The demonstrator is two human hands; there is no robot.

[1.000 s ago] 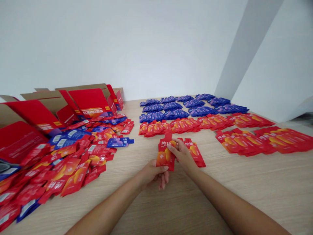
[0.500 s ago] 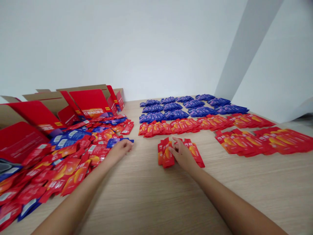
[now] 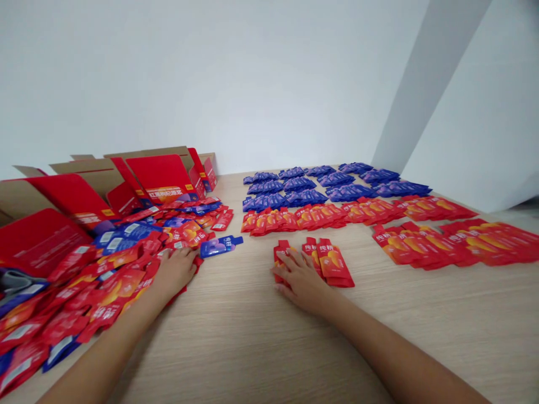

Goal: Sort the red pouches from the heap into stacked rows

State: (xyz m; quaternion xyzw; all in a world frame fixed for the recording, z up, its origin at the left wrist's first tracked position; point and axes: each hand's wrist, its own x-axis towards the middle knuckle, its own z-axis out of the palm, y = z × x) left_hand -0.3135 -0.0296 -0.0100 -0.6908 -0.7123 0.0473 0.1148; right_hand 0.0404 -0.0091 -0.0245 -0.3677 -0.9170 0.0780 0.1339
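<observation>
My right hand [image 3: 302,281] lies flat with spread fingers on a red sachet [image 3: 283,246] in the middle of the table. Close beside it, more red sachets [image 3: 334,264] overlap, printed with orange fruit and white characters. My left hand [image 3: 177,270] rests on the right edge of a loose pile of red and blue sachets [image 3: 122,280]. Its fingers are slightly apart over a red sachet, most of which they cover. Just beyond those fingertips a single blue sachet [image 3: 219,246] lies face up on the wood.
Open red cartons [image 3: 162,174] stand behind the pile at the left. Toward the wall are rows of fanned blue sachets [image 3: 305,197], with a row of red sachets [image 3: 322,216] in front. Further fanned red sachets [image 3: 458,242] lie at the right on the wooden table [image 3: 252,336].
My left hand has moved left and nearer, off the blue sachet onto the red ones. My right hand has gone from pinching a red sachet to lying flat, fingers spread.
</observation>
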